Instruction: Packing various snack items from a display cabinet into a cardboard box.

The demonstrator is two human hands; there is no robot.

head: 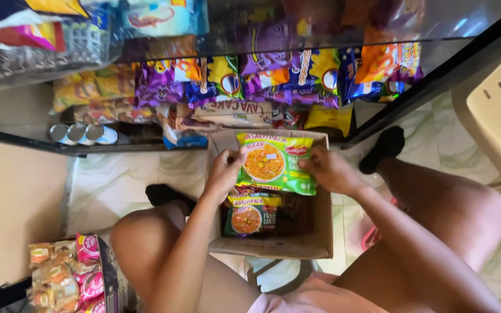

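Nearest the camera, a stack of pink and orange snack packets lies on the floor by the person's left knee. Between the knees stands an open cardboard box, with a green noodle packet lying inside it. Just above that, both hands hold a second noodle pack, yellow-green with an orange bowl picture, over the box's far end. The left hand is closed, pinching the pack's left edge near the top corner; the right hand is curled around its right edge. Beyond the box, a glass shelf case holds purple and yellow snack bags, with small tins low on the left
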